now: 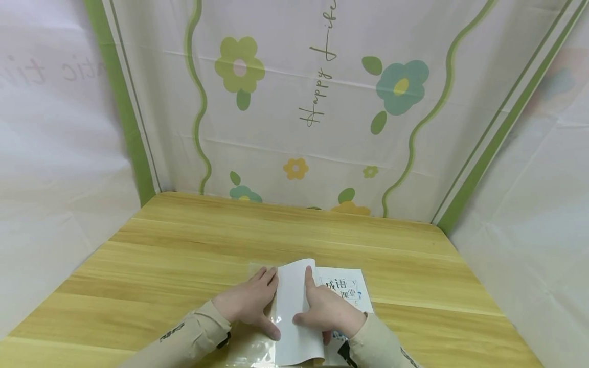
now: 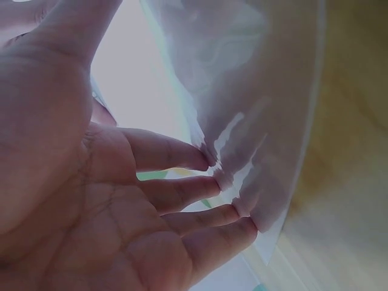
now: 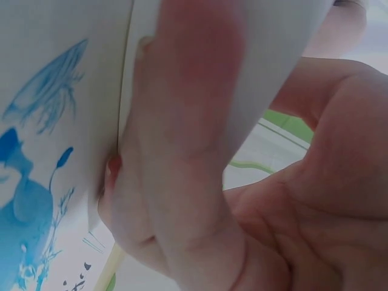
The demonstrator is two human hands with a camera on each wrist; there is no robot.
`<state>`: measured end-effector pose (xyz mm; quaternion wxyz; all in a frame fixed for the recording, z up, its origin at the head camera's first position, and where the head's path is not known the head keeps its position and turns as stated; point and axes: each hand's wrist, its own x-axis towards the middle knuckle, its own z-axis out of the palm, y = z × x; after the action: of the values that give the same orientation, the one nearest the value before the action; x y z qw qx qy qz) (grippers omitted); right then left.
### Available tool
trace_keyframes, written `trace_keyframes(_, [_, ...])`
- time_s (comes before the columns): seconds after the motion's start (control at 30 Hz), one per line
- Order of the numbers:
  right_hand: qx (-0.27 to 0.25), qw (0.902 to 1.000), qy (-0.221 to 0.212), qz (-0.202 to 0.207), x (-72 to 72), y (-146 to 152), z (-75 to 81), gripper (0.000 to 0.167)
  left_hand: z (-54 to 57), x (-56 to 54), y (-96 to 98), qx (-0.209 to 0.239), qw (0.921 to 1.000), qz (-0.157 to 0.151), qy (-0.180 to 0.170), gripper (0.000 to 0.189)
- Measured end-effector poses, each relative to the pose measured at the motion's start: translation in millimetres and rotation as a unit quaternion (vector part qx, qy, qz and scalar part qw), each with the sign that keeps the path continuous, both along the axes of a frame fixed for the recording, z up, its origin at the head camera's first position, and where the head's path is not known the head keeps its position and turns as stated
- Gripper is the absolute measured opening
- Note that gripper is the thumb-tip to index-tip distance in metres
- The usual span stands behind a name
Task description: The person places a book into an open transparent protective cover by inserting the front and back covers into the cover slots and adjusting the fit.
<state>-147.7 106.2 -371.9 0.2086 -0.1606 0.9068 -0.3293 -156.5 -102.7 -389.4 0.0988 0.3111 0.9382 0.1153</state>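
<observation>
A booklet with a white cover (image 1: 365, 301), printed with dark Chinese characters and blue drawings, lies near the table's front edge. Over its left side stands a white sheet (image 1: 293, 291), curved and partly lifted. My right hand (image 1: 330, 309) holds this sheet, thumb on one face and bent fingers (image 3: 188, 133) behind it. To the left, a clear plastic cover (image 1: 248, 352) spreads flat on the wood. My left hand (image 1: 248, 304) rests on that plastic with extended fingers; their tips touch the crinkled film (image 2: 242, 163) in the left wrist view. The sheet's attachment to the booklet is hidden.
The light wood table (image 1: 207, 230) extends behind and to both sides of the hands. White fabric (image 1: 285, 138) with flower prints and green borders hangs at the back, and more fabric (image 1: 55, 179) encloses the sides.
</observation>
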Motion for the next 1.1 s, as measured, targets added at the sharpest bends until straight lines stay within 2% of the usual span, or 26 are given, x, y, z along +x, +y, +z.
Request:
trace_keyframes(0.27, [-0.014,0.9997,-0.022,0.003,-1.8,2.9,1.3,0.113,0.0,0.4,-0.3,0.010,0.9999,0.002,-0.004,0.124])
trace_keyframes(0.47, [-0.003,0.9995,-0.031,0.011,-4.6,6.3,6.2,0.111,-0.3,0.1,-0.6,0.020,0.9997,0.007,-0.013,0.125])
trace_keyframes(0.73, [0.008,0.9993,-0.036,0.006,-13.6,9.3,5.4,0.103,1.0,0.1,-0.5,0.024,0.9995,0.009,-0.022,0.126])
trace_keyframes(1.1, [0.007,0.9989,-0.045,0.013,-13.9,11.1,7.2,0.097,-0.2,-0.4,-1.1,0.024,0.9995,0.007,-0.021,0.126])
